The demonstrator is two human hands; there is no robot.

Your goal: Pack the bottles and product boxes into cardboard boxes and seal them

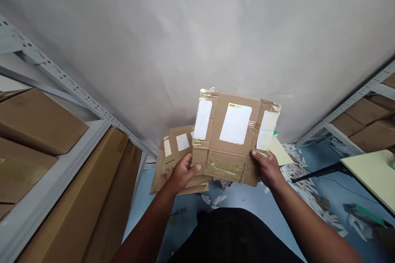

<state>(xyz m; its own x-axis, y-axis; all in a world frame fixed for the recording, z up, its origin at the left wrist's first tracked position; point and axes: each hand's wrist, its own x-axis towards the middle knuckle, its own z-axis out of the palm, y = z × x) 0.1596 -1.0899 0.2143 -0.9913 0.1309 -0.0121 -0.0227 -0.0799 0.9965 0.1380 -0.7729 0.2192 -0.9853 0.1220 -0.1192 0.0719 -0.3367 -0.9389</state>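
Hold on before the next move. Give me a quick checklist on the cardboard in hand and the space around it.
1. Left grip on the flattened carton: ok, at its lower left.
2. Right grip on it: ok, at its lower right.
3. Facing side free of clear tape: not ok, strips remain on it.
4. Facing side free of white labels: not ok, three show.
5. Far side free of tape: cannot tell, it faces away.
6. Floor free of litter: not ok, paper scraps lie below the carton.
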